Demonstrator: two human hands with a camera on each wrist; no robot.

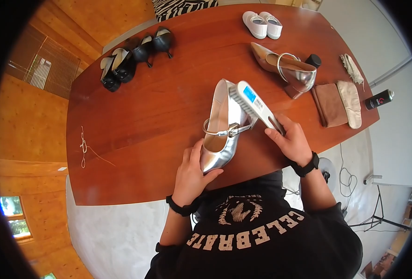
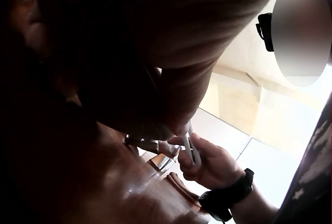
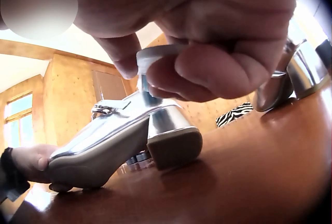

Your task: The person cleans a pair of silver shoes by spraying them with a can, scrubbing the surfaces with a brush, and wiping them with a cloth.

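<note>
A silver Mary Jane shoe (image 1: 216, 159) with a buckled strap is held over the near side of the table, its toe toward the person. My left hand (image 1: 189, 174) grips it at the toe, thumb on one side and fingers on the other. With my right hand (image 1: 293, 142) I hold a white-handled brush (image 1: 261, 107). Its grey bristles lie against the shoe's outer side near the heel. From the right wrist, the shoe's block heel (image 3: 174, 141) shows low over the wood, below the brush. The left wrist view is mostly dark, with the palm filling it.
The other silver shoe (image 1: 303, 78) lies on the table (image 1: 159, 111) at the right, beside a black round item (image 1: 313, 60). A brown cloth (image 1: 328, 104) and a black can (image 1: 379, 99) are near the right edge. White shoes (image 1: 257, 29), black shoes (image 1: 124, 69) and string (image 1: 83, 146) lie farther away.
</note>
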